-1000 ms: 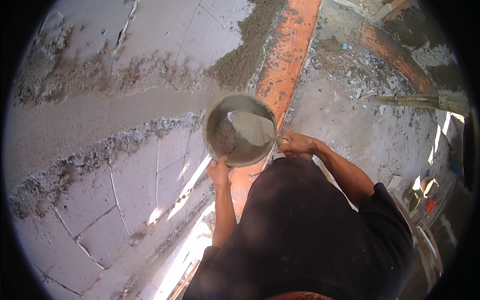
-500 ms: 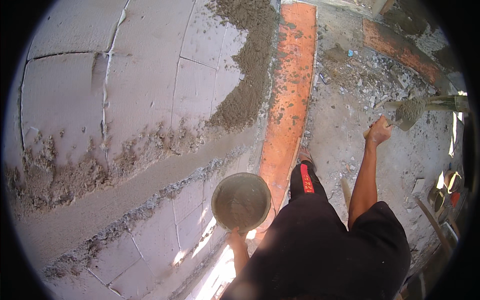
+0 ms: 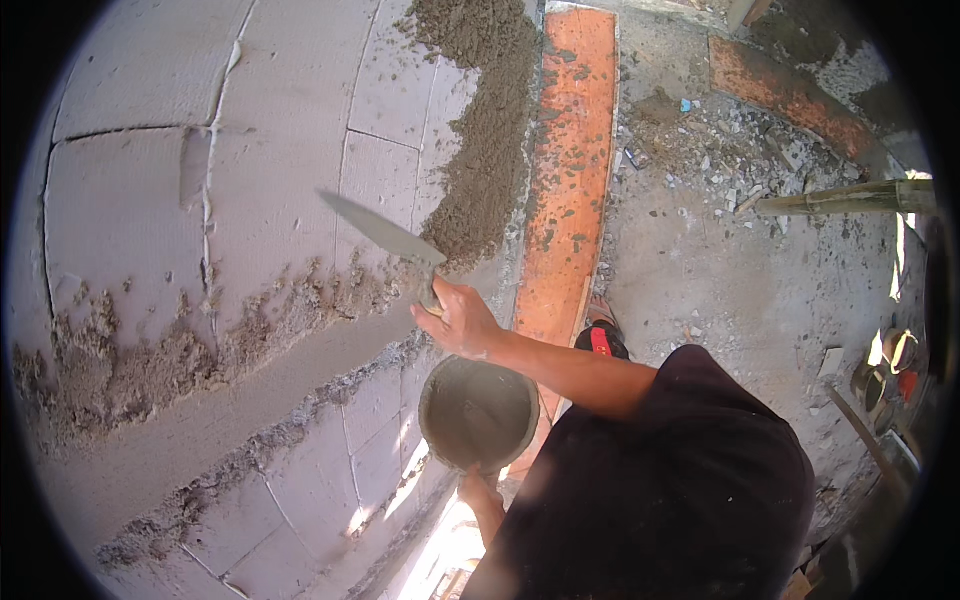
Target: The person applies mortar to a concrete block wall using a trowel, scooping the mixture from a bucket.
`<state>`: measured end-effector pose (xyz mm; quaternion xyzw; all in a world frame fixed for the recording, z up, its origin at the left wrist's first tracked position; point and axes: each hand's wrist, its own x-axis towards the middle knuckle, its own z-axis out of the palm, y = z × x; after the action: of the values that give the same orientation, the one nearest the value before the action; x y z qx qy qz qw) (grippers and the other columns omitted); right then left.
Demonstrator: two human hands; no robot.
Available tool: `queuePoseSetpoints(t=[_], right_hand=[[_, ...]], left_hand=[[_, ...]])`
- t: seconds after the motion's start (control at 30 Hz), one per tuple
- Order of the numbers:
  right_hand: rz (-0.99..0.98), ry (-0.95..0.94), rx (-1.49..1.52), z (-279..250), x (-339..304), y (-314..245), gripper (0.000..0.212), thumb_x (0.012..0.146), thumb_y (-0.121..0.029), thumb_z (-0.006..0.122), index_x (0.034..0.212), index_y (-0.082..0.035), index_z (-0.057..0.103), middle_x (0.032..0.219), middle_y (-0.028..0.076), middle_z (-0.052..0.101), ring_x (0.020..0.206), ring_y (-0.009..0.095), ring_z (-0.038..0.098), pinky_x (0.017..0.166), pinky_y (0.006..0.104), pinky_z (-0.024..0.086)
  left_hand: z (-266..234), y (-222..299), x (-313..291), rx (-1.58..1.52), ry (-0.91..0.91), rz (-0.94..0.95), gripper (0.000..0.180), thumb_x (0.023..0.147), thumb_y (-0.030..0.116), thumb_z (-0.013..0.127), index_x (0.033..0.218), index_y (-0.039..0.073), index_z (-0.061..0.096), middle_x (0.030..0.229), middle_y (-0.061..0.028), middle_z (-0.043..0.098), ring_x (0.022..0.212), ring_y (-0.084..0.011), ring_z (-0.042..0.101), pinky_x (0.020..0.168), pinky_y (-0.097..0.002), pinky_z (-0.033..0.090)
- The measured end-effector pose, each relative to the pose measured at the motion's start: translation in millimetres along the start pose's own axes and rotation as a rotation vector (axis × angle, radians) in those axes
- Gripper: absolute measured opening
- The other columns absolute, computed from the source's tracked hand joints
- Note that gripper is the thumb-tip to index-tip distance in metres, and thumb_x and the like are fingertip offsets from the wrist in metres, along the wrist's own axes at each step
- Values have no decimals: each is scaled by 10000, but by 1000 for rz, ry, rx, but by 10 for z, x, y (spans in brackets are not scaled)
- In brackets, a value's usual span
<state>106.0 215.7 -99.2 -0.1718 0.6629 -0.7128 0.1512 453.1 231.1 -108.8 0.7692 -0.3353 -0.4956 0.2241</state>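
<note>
My right hand (image 3: 462,320) is closed round the handle of a pointed trowel (image 3: 385,232) in front of the block wall (image 3: 130,220). The trowel's blade points up and left and carries only a thin smear. Its heel lies close to the lower end of a rough patch of wet mortar (image 3: 490,170). Below my right forearm, my left hand (image 3: 478,490) grips the near rim of a round bucket (image 3: 426,425). Grey mortar (image 3: 480,415) covers the bucket's inside; its depth is hard to tell.
An orange, mortar-spattered board (image 3: 568,190) runs along the wall's foot. Rubble (image 3: 735,165) litters the floor to the right, where a bamboo pole (image 3: 845,199) juts in. A smooth mortar band (image 3: 230,400) crosses the wall below crusty lumps. My foot (image 3: 602,312) is beside the board.
My right hand has swung from the far right across to the wall with the trowel. The mortar lump on its blade is gone. My left hand still holds the bucket in nearly the same place.
</note>
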Motion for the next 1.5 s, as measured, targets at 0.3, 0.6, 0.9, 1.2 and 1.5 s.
queuePoseSetpoints(t=[0.3, 0.6, 0.9, 1.2, 1.5], right_hand=[[-91, -1247, -1141, -1493, -718, 406, 241, 808, -201, 638, 940, -12, 710, 931, 174, 707, 856, 356, 704, 717, 455, 561], [-257, -776, -1354, -1130, -659, -227, 158, 826, -119, 579, 830, -27, 708, 752, 127, 713, 718, 258, 726, 622, 386, 577], [-172, -886, -1332, -981, -793, -223, 147, 834, -114, 600, 862, -44, 726, 900, 144, 730, 837, 264, 730, 662, 376, 584], [-177, -1151, -1304, -765, -1117, -91, 194, 836, -115, 595, 928, -28, 742, 925, 127, 737, 877, 275, 726, 734, 388, 581], [-127, -1124, -1132, -1218, -922, 340, 202, 835, -146, 606, 901, 23, 695, 927, 203, 705, 858, 344, 703, 739, 437, 564]], left_hand=[[547, 228, -181, 222, -299, 446, 67, 758, -3, 639, 738, -65, 623, 756, -85, 653, 679, -151, 580, 601, -328, 474], [802, 846, -761, 510, -328, 780, 254, 783, 88, 671, 644, -42, 504, 526, -59, 471, 544, -105, 401, 514, -351, 366], [834, 818, -719, 450, -407, 725, 244, 767, 111, 661, 640, -38, 516, 500, -53, 467, 502, -107, 407, 480, -342, 364], [711, 699, -622, 489, -375, 692, 263, 772, 90, 686, 601, -22, 521, 513, -31, 497, 489, -92, 416, 457, -332, 359], [609, 867, -746, 525, -380, 676, 301, 784, 96, 672, 595, -16, 466, 503, -26, 432, 509, -88, 376, 472, -332, 326]])
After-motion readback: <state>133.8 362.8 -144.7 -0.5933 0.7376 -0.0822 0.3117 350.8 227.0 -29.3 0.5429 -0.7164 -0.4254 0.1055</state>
